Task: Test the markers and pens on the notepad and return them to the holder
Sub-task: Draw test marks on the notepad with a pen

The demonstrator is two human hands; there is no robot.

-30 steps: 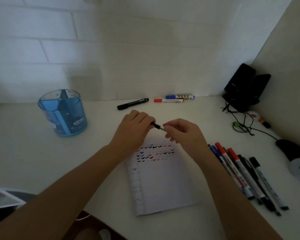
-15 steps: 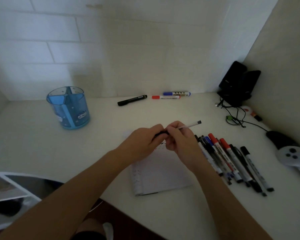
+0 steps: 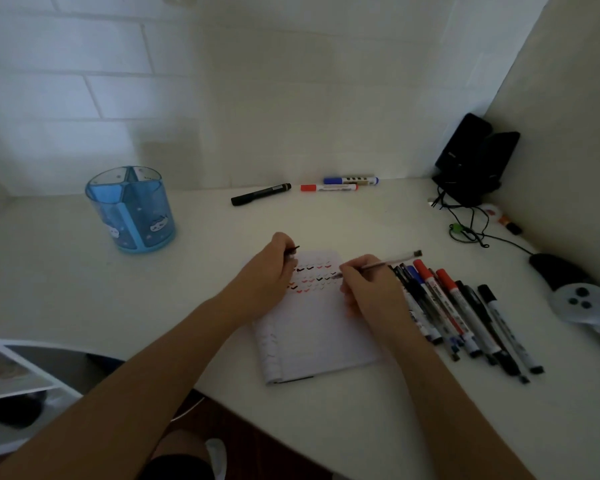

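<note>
A white notepad (image 3: 317, 329) lies on the desk, its top rows filled with small red and black check marks. My right hand (image 3: 368, 289) grips a thin clear pen (image 3: 392, 261) with its tip down on the marks. My left hand (image 3: 274, 268) rests on the pad's upper left corner and holds the small black pen cap (image 3: 293, 250). The blue divided holder (image 3: 132, 209) stands at the back left with nothing visible in it. Several markers and pens (image 3: 461, 313) lie in a row right of the pad.
Black (image 3: 260, 194), red (image 3: 328, 188) and blue (image 3: 350, 180) markers lie by the back wall. A black speaker (image 3: 471, 157) with cables stands in the right corner. A black mouse (image 3: 555, 271) and a white controller (image 3: 582, 303) sit at the right edge.
The hands have pulled the cap off the pen and parted. The left hand keeps the cap on the pad's corner; the right hand has lowered the pen tip to the paper.
</note>
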